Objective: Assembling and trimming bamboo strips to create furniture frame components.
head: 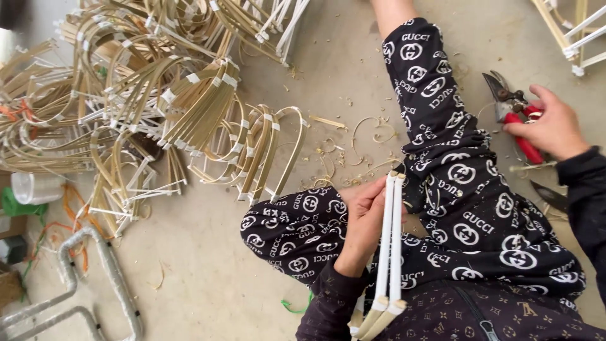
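My left hand (363, 218) grips a bundle of white-wrapped cane strips (390, 246) that runs from my knee down toward my lap. My right hand (554, 123) rests on the floor at the right, closed around the red handles of a pair of pruning shears (512, 108), whose dark blades point up and left. I sit on the concrete floor with my legs in black patterned trousers (454, 183) stretched out between the two hands.
A big pile of bent bamboo strips taped in white (164, 95) fills the upper left. Shavings (372, 132) litter the floor. A bent metal frame (95, 278) lies at the lower left, with more white-taped frames (577, 31) at the top right.
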